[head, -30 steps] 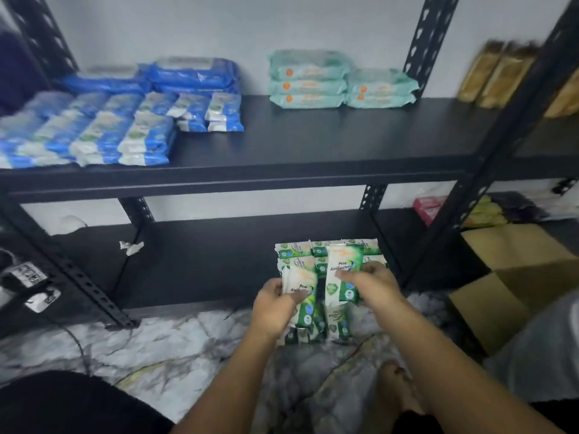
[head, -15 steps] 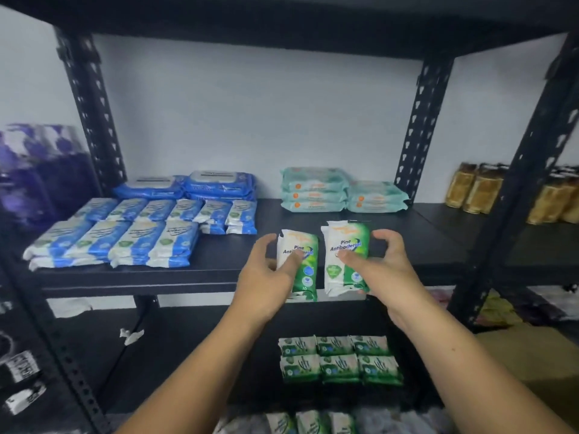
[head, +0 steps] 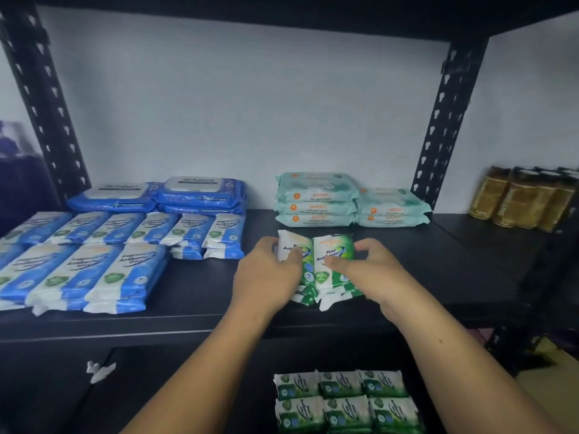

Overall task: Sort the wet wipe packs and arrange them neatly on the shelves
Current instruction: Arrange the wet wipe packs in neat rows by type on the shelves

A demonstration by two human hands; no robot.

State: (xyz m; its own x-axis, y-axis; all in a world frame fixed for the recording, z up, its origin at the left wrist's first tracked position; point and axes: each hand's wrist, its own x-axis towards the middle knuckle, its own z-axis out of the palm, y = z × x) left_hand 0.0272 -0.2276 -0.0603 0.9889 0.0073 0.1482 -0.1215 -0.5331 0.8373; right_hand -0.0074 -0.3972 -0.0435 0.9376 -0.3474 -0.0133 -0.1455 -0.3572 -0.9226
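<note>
Both hands are gripping green pine packs mid-frame on the middle shelf (head: 438, 277): left hand (head: 266, 277) on one pack (head: 294, 249), right hand (head: 372, 270) on its neighbour (head: 333, 255), side by side, probably squaring them below the teal stack (head: 316, 198).

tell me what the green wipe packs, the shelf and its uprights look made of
Green wipe packs: probably thin plastic film, glossy; sheen and crinkled sealed ends. Shelf: matte black board, possibly laminate or painted metal; flat, dull surface. Uprights: likely painted steel; punched slot holes.

Green-white packs (head: 316, 261); blue-white packs (head: 94, 270); black shelf (head: 438, 261).
</note>
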